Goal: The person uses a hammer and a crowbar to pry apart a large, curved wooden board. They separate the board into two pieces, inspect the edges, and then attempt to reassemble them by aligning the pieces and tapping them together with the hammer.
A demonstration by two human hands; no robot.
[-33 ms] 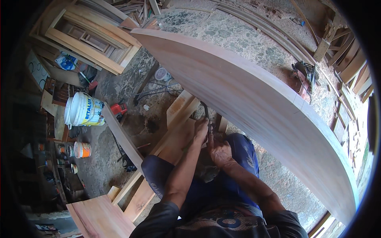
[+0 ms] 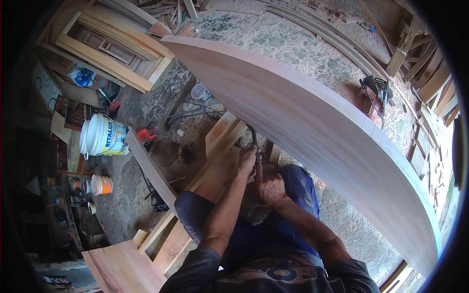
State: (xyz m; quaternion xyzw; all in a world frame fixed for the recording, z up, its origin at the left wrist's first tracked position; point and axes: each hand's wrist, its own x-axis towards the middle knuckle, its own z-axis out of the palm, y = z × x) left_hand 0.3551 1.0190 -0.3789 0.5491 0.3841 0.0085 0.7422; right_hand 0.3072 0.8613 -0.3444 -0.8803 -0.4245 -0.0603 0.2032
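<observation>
My left hand (image 2: 247,158) is closed round a dark, slender tool (image 2: 252,134) whose far end curves; its exact kind does not show. Just right of it, my right hand (image 2: 271,188) has its index finger stretched along the tool's near part. The other fingers are curled, and whatever they grip is hidden. Both hands are between my knees, beside the lower edge of a large wooden panel (image 2: 293,117) with a curved rim. Below and left of them are wooden boards (image 2: 222,173).
A narrow plank (image 2: 151,168) leans by my left knee. Further left are a white bucket (image 2: 105,134), a small paint tub (image 2: 101,184) and a red tool (image 2: 145,133). Wooden frames (image 2: 112,46) lie far left. A power tool (image 2: 373,95) rests beyond the panel, near stacked offcuts (image 2: 435,80).
</observation>
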